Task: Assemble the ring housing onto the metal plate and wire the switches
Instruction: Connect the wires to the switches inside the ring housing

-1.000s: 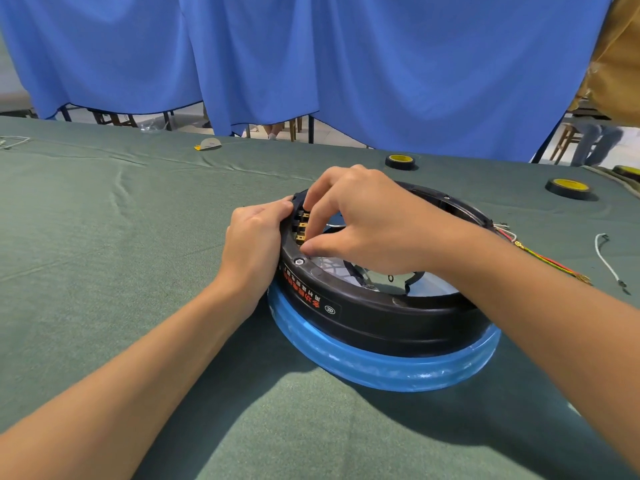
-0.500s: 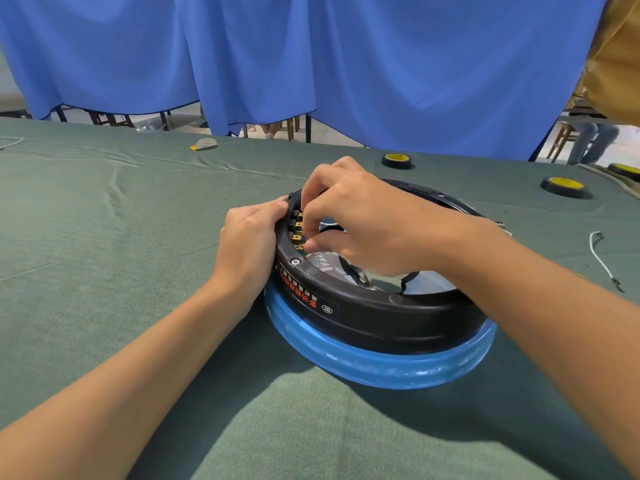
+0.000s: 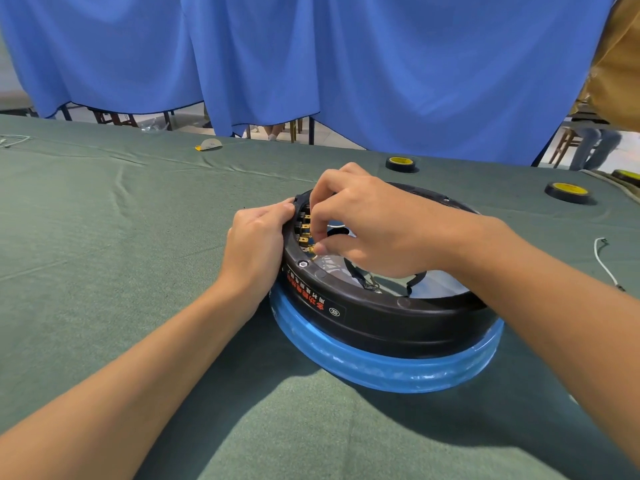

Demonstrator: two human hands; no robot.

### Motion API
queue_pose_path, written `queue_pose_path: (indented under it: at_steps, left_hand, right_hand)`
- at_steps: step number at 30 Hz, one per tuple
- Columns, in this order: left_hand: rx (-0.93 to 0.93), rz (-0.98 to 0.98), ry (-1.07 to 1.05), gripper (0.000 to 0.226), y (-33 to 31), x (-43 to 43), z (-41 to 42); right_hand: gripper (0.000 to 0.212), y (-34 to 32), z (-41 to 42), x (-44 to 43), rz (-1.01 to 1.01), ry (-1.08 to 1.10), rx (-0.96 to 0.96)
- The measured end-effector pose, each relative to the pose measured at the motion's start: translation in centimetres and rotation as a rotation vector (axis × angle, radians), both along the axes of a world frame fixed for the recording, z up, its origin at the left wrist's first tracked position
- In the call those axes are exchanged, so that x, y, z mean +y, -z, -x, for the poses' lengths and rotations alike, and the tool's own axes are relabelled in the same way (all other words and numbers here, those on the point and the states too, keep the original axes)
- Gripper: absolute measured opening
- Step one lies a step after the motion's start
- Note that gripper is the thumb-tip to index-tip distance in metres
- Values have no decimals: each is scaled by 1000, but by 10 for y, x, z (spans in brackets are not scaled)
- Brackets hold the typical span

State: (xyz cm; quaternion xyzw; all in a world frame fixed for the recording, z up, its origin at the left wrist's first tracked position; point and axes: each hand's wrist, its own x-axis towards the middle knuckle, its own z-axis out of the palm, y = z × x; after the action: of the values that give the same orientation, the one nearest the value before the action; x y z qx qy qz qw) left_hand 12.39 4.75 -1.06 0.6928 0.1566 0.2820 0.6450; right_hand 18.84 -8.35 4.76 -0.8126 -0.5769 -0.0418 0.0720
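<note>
On the green bench (image 3: pixel 104 271) the ring housing (image 3: pixel 398 317) sits on the blue-filmed plate (image 3: pixel 381 370), left grip (image 3: pixel 256 244) curled over its outer wall, right grip (image 3: pixel 374 226) inside pinching a brass connector (image 3: pixel 312 250) just inward of the switch terminals (image 3: pixel 304 228), opposite the left.

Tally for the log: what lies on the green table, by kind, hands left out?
Black ring housing: 1
Blue-wrapped plate: 1
Yellow-cored tape rolls: 3, one cut by the frame edge
Loose white wires: 2
White-and-yellow scrap: 1
Total: 8
</note>
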Motion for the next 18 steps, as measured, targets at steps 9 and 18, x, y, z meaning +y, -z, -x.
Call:
queue_pose_path:
  at_steps: [9,18]
  left_hand:
    - [3,0,-20,47,3,1,-3]
    - [-12,0,-16,30,6,1,-4]
  right_hand:
    - [14,9,7,1,-69,3,-69]
    - [18,11,12,5,-104,-9,-78]
